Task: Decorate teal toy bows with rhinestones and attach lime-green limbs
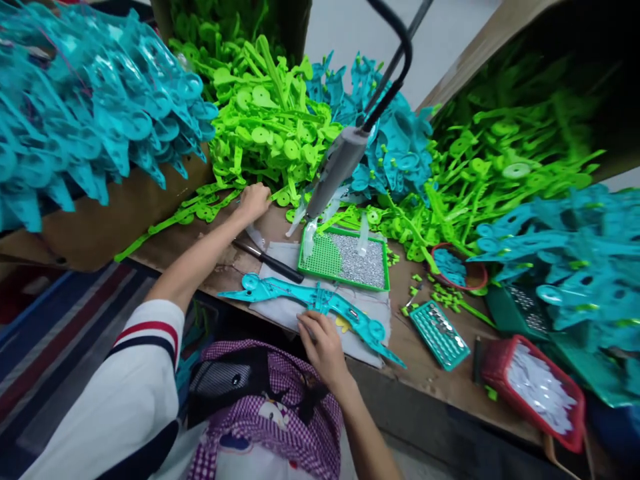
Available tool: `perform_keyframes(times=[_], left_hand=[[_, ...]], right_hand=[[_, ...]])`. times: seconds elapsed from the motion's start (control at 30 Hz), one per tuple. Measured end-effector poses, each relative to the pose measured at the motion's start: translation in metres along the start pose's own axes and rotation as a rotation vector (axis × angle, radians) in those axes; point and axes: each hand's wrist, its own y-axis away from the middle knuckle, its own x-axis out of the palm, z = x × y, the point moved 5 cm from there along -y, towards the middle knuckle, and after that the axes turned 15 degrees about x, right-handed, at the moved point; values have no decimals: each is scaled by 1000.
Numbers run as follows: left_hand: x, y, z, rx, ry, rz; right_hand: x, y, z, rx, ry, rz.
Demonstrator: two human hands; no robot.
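A blue bow-shaped plastic part [280, 288] lies lengthwise on a pale cloth [283, 257] at the table's front edge. My right hand [323, 343] rests against the middle of its near side, fingers loosely bent and apart, not wrapped round it. Farther off, my left hand [256, 202] reaches to the near edge of a heap of bright green plastic parts [273, 127]. Its fingers are curled down, and what they may hold is hidden. A dark-handled tool [283, 268] lies between the bow-shaped part and a green tray [345, 281] of small metal pieces.
A grey power screwdriver [337, 167] hangs above the tray. Blue parts [95, 113] are piled high at left, with more at right. A teal tray [440, 335], a red basket [533, 390] of white pieces and a red-rimmed bowl [460, 267] stand on the right.
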Motion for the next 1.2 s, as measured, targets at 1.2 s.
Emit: perform_keyframes(times=[1.2], left_hand=[[6,150,15,64,673,296]], right_hand=[[-43,-31,-17,253,-164,102]])
